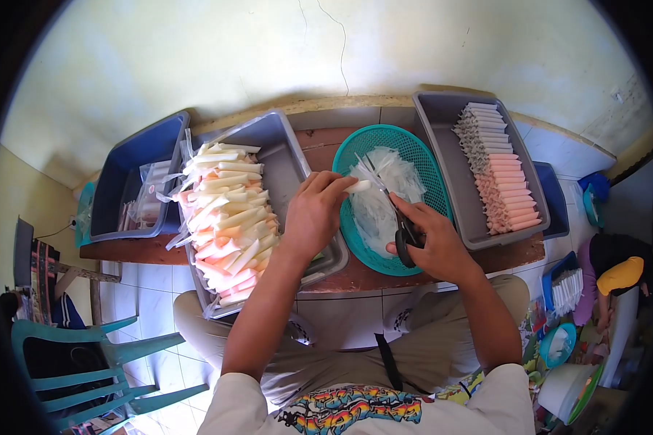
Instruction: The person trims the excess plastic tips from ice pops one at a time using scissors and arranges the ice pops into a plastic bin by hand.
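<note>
My left hand [316,210] pinches a short white stick-shaped packet [358,186] over the left rim of a teal mesh basket [432,177]. Black-handled scissors [405,232] are in my right hand [437,243], their blades pointing up and left beside the packet. Clear plastic scraps [384,210] lie in the basket beneath. To the left, a grey tray [276,148] holds a large pile of white, cream and pink stick packets [228,217]. On the right, another grey tray [450,138] contains a neat row of white and pink packets [511,192].
A dark blue bin [134,141] stands at far left on the brown bench [127,251]. Below it is a green chair [80,362]. At right, another person [609,264] sits low near a blue basket of white packets [567,290] and a white tub [559,391].
</note>
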A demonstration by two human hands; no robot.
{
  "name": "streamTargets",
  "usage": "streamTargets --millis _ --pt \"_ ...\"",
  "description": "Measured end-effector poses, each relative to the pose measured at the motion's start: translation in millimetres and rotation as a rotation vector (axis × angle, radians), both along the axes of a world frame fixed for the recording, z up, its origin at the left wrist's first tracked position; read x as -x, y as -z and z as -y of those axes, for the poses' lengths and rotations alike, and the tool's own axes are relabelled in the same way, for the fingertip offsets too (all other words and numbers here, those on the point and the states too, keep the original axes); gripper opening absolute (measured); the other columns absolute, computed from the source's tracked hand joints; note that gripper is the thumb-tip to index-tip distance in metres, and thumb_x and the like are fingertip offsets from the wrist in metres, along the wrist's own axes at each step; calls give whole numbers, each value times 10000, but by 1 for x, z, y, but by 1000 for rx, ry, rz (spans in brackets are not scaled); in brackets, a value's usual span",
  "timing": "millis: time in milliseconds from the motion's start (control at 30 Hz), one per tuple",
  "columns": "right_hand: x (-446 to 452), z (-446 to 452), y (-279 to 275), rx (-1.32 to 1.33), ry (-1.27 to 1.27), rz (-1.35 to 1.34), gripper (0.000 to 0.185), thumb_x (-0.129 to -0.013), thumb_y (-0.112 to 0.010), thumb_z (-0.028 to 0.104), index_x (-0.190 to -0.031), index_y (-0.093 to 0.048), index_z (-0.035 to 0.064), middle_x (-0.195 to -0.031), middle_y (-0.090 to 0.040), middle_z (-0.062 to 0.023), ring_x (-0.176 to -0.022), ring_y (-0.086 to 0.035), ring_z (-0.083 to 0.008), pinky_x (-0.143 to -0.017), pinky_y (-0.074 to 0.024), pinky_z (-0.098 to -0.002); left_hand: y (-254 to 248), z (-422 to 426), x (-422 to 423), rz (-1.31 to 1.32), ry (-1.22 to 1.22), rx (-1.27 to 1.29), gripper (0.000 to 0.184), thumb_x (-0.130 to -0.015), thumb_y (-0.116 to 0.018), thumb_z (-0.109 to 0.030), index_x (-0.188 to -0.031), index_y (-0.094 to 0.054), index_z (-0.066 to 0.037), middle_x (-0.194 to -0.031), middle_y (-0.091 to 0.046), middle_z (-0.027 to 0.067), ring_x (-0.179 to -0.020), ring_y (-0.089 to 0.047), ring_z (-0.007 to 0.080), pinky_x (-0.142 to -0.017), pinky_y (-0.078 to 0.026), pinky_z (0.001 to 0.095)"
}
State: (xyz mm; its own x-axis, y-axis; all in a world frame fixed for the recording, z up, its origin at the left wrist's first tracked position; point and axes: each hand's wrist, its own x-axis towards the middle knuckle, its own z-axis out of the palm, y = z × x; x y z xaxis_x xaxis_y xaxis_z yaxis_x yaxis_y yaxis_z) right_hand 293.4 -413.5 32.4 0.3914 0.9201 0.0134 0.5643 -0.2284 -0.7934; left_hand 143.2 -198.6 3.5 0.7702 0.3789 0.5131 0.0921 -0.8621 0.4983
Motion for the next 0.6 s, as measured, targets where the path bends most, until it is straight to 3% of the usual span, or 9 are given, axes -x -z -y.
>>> streamTargets --millis 67,300,600 --pt "-1 0 5 -30 -10 5 900 -848 -906 248 -1649 -506 148 -1015 -552 -70 -827 -546 -178 -785 -518 -333 1 0 0 -2 2 -3 329 -914 -743 10 -1229 -766 -82 -1127 -726 134 -1046 -695 366 -903 -571 481" --pt "-2 1 4 -4 -10 -61 892 -868 -901 213 -1657 -492 138 -1038 -550 -70 -830 -547 -158 -779 -536 -320 4 0 -2 10 10 -45 330 -905 -750 22 -1218 -768 -78 -1125 -733 133 -1023 -705 361 -882 -582 475" --pt "-4 2 6 45 -25 -258 874 -929 -871 178 -1669 -428 33 -1232 -611 -105 -1024 -640 -153 -958 -589 -337 5 1 -2 7 -6 -65 283 -905 -746 -15 -1178 -776 -85 -1094 -742 95 -1024 -702 327 -893 -580 457"
